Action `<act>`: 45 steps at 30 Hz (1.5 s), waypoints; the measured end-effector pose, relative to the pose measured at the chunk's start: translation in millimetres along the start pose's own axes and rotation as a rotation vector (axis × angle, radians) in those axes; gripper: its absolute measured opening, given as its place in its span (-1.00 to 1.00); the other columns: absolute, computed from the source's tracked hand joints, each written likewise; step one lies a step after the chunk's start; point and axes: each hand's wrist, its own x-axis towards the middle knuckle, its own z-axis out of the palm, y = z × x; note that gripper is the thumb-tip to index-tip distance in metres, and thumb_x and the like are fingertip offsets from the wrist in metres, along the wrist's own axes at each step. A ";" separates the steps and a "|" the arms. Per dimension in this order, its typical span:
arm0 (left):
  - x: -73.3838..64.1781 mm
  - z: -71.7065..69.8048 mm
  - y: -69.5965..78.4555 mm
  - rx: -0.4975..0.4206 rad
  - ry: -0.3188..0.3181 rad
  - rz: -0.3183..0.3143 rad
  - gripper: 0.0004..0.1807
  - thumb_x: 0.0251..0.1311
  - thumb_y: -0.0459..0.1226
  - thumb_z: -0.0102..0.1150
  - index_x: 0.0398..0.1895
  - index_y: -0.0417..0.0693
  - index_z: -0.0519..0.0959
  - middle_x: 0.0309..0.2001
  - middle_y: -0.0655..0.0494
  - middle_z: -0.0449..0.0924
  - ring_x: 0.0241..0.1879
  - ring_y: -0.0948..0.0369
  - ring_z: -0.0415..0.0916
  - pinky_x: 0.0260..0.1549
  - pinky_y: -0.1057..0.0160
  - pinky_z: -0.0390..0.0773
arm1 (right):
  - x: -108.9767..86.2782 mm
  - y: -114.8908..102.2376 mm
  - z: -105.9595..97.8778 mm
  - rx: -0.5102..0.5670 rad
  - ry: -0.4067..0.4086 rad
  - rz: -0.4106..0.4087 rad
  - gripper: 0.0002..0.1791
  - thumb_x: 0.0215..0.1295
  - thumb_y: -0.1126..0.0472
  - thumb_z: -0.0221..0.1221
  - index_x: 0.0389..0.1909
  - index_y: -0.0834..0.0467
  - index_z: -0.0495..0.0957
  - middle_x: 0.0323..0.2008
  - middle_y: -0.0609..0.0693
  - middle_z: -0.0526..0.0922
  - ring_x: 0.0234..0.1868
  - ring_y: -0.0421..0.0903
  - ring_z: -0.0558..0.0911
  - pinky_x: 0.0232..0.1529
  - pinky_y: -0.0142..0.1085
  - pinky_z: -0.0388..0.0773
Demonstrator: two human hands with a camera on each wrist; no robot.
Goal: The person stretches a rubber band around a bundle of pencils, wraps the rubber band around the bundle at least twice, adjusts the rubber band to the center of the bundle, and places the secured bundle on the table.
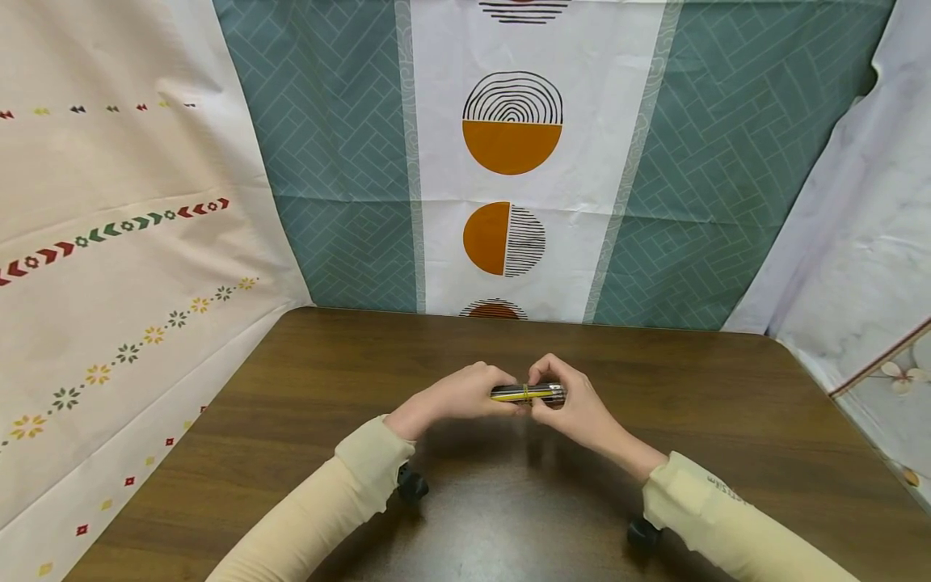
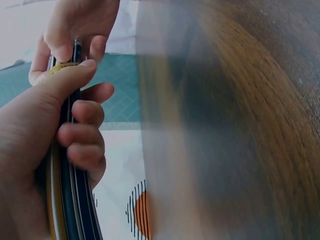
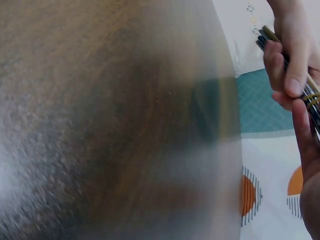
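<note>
Both hands hold a slim bundle of pencils (image 1: 509, 394) level above the middle of the table. Dark, yellow and silvery lengths show side by side in the bundle. My left hand (image 1: 465, 392) grips its left part, the fingers curled round it and the thumb laid along it in the left wrist view. A yellow rubber band (image 2: 64, 65) circles the bundle near its middle. My right hand (image 1: 582, 408) pinches the bundle beside the band with thumb and forefinger, around its right part. In the right wrist view, pencil ends (image 3: 265, 35) stick out past the left hand.
A brown wooden table (image 1: 349, 347) lies under the hands. A patterned teal and white curtain (image 1: 342, 162) hangs behind it, with pale cloths (image 1: 109, 242) at the sides. Dark wrist cameras (image 1: 412, 485) sit below the sleeves.
</note>
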 end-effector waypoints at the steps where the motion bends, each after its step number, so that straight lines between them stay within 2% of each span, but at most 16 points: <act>1: -0.6 -0.7 0.1 -0.011 -0.007 -0.012 -0.80 0.24 -0.12 0.31 -0.42 -0.01 0.58 -0.64 0.28 0.36 -0.71 0.42 0.25 -0.63 0.47 0.31 | 0.4 4.4 -0.8 -0.004 -0.002 -0.002 -0.67 0.09 0.56 0.19 -0.22 0.14 0.42 -0.23 0.04 0.55 -0.35 -0.20 0.55 -0.41 -0.32 0.60; 5: -5.4 -4.8 -1.9 -0.027 -0.031 -0.072 -0.80 0.20 -0.13 0.35 -0.43 0.00 0.56 -0.72 0.25 0.40 -0.81 0.37 0.33 -0.66 0.41 0.38 | 1.1 14.6 -7.2 0.025 -0.015 -0.003 -0.66 0.12 0.54 0.20 -0.21 0.09 0.41 -0.20 0.03 0.54 -0.33 -0.16 0.60 -0.37 -0.33 0.64; 10: -14.6 -7.1 -12.6 0.053 -0.012 -0.126 -0.79 0.16 -0.07 0.38 -0.42 0.10 0.56 -0.78 0.27 0.41 -0.80 0.37 0.37 -0.60 0.40 0.39 | -0.8 18.4 -15.9 0.125 -0.039 0.036 -0.68 0.14 0.56 0.13 -0.20 0.13 0.39 -0.21 0.13 0.50 -0.38 0.04 0.68 -0.37 -0.24 0.69; 17: -20.7 -4.3 -16.9 0.124 0.045 -0.087 -0.74 0.14 0.01 0.38 -0.41 0.10 0.57 -0.76 0.29 0.38 -0.80 0.40 0.33 -0.63 0.41 0.37 | -1.7 18.9 -17.8 0.116 -0.095 0.049 -0.72 0.18 0.52 0.15 -0.20 0.14 0.39 -0.24 0.12 0.51 -0.39 -0.07 0.69 -0.33 -0.22 0.69; 24: -21.9 -4.0 -14.2 0.121 0.044 -0.094 -0.75 0.15 0.00 0.37 -0.39 0.08 0.58 -0.68 0.28 0.41 -0.83 0.39 0.30 -0.65 0.41 0.40 | -1.7 17.2 -19.8 0.071 -0.091 0.028 -0.70 0.16 0.46 0.26 -0.19 0.08 0.45 -0.25 0.05 0.55 -0.34 -0.18 0.66 -0.30 -0.33 0.63; 28: -21.9 -3.8 -14.1 0.104 0.035 -0.110 -0.76 0.15 -0.01 0.37 -0.33 0.07 0.62 -0.64 0.28 0.42 -0.80 0.38 0.29 -0.69 0.41 0.38 | -3.0 16.6 -18.7 0.127 -0.095 0.037 -0.73 0.20 0.41 0.29 -0.16 0.11 0.45 -0.25 0.11 0.56 -0.31 0.01 0.72 -0.29 -0.29 0.67; 32: -22.3 -3.1 -15.0 0.131 0.044 -0.106 -0.76 0.14 0.00 0.38 -0.33 0.07 0.64 -0.65 0.30 0.40 -0.75 0.39 0.27 -0.68 0.43 0.33 | -4.8 14.7 -16.3 0.172 -0.095 0.054 -0.74 0.21 0.39 0.29 -0.15 0.14 0.45 -0.25 0.16 0.57 -0.31 0.13 0.74 -0.29 -0.26 0.68; 37: -22.1 -2.3 -13.4 0.183 0.058 -0.094 -0.75 0.13 0.01 0.39 -0.30 0.07 0.69 -0.61 0.32 0.46 -0.64 0.40 0.29 -0.58 0.43 0.34 | -5.9 12.1 -13.0 0.092 -0.071 0.059 -0.73 0.19 0.32 0.35 -0.14 0.06 0.52 -0.21 0.06 0.61 -0.28 -0.08 0.70 -0.26 -0.32 0.64; 41: -20.0 -0.4 -8.6 0.199 0.052 -0.086 -0.73 0.12 0.01 0.39 -0.24 0.07 0.71 -0.54 0.30 0.57 -0.58 0.39 0.35 -0.51 0.42 0.40 | -7.0 10.6 -10.6 -0.001 -0.053 0.083 -0.70 0.14 0.14 0.42 -0.09 -0.06 0.64 -0.18 -0.07 0.69 -0.27 -0.19 0.64 -0.25 -0.36 0.60; 45: -17.6 2.0 -5.8 0.209 0.051 -0.077 -0.74 0.13 0.01 0.38 -0.24 0.08 0.71 -0.55 0.29 0.58 -0.59 0.39 0.35 -0.52 0.41 0.40 | -8.9 10.6 -11.9 0.057 -0.085 0.133 -0.45 0.10 0.04 0.44 0.17 -0.15 0.58 -0.06 -0.08 0.75 -0.17 -0.24 0.73 -0.16 -0.38 0.63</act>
